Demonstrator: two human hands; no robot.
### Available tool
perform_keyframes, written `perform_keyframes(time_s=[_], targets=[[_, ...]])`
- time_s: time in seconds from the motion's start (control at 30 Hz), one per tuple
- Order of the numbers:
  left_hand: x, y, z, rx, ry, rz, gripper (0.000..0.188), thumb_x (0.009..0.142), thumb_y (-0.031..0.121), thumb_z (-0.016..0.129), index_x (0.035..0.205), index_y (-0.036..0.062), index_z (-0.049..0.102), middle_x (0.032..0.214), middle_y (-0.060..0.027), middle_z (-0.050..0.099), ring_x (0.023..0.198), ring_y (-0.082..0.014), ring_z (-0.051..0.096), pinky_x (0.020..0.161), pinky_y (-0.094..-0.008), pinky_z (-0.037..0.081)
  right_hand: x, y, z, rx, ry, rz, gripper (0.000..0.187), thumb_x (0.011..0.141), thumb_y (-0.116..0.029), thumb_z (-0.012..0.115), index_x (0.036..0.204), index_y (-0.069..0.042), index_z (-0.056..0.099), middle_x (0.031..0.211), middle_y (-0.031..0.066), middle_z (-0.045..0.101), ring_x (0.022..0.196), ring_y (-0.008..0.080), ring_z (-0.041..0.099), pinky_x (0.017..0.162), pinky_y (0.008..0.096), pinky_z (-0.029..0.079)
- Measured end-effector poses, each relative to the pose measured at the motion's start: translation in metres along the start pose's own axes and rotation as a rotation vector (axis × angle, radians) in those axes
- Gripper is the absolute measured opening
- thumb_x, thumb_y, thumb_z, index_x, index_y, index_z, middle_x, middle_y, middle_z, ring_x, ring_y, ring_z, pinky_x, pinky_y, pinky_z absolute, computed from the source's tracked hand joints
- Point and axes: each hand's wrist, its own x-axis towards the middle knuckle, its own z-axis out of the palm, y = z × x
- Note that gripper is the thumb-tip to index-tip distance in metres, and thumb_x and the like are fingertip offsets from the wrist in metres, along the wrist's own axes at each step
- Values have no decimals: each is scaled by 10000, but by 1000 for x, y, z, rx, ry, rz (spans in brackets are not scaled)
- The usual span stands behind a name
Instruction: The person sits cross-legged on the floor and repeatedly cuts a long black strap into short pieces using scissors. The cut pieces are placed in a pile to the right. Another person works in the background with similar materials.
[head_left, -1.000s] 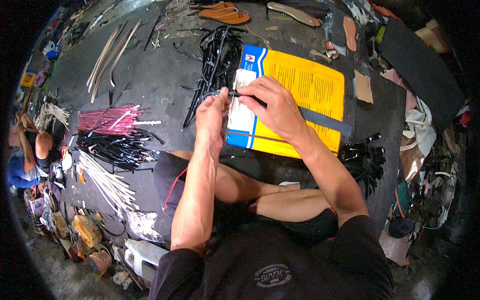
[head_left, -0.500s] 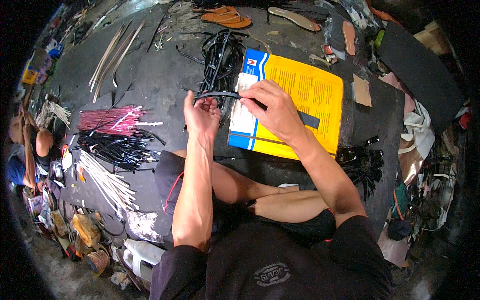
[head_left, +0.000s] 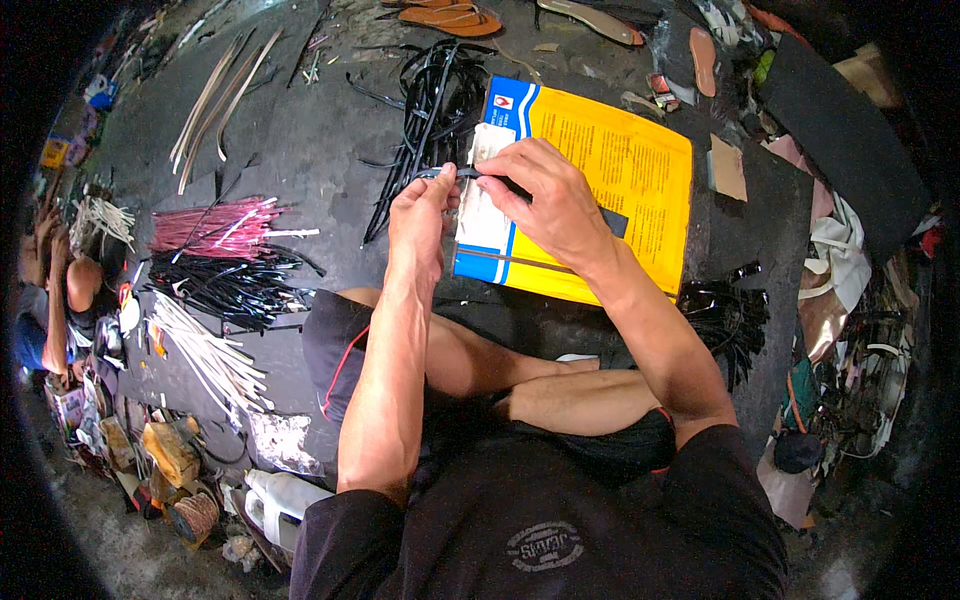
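Between my hands is a narrow black strap [head_left: 464,173], bent in a short span. My left hand [head_left: 420,215] is closed, its thumb and fingers pinching the strap's left part. At the other side my right hand [head_left: 552,200] grips the strap between thumb and fingertips; that end is partly hidden by the fingers. Under the right hand lies a flat yellow, blue and white printed sheet [head_left: 645,170]. A small dark rectangular piece [head_left: 616,222] and a thin dark strip [head_left: 530,261] rest on it. A loose heap of black straps [head_left: 440,105] lies just beyond my left hand.
Bundles of pink strips [head_left: 215,228], black strips [head_left: 215,285] and white strips [head_left: 205,350] lie to the left. Brown sandals [head_left: 450,20] and insoles [head_left: 703,62] are at the far side. More black strips [head_left: 725,325] lie right. Another person [head_left: 80,285] sits far left.
My left hand has moved up and right, closing its fingers on the strap from a more open palm. The visible span of strap between my hands is shorter.
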Motion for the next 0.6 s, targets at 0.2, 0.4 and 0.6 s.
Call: perform_keyframes(time_s=[0.2, 0.4, 0.6], targets=[[24, -16, -26, 98, 59, -22, 252, 954, 339, 776, 870, 117, 691, 817, 34, 651, 746, -76, 547, 660, -270, 390, 1, -1, 0, -14, 4, -11, 156, 863, -50, 782, 1009, -29, 729, 948, 120, 691, 908, 312, 671, 787, 401, 553], [25, -10, -19, -441, 56, -109, 253, 975, 342, 743, 908, 109, 671, 820, 14, 657, 715, -102, 576, 574, -264, 396, 2, 1, 0, -14, -15, -10, 141, 869, -54, 776, 999, -22, 732, 951, 123, 699, 916, 303, 678, 804, 400, 554], [-23, 8, 19, 3, -33, 168, 474, 974, 477, 717, 969, 6, 663, 867, -39, 666, 750, -105, 594, 682, -277, 476, 4, -8, -1, 36, -36, 89, 158, 861, -98, 788, 983, -9, 740, 969, 137, 700, 939, 340, 678, 844, 420, 553]])
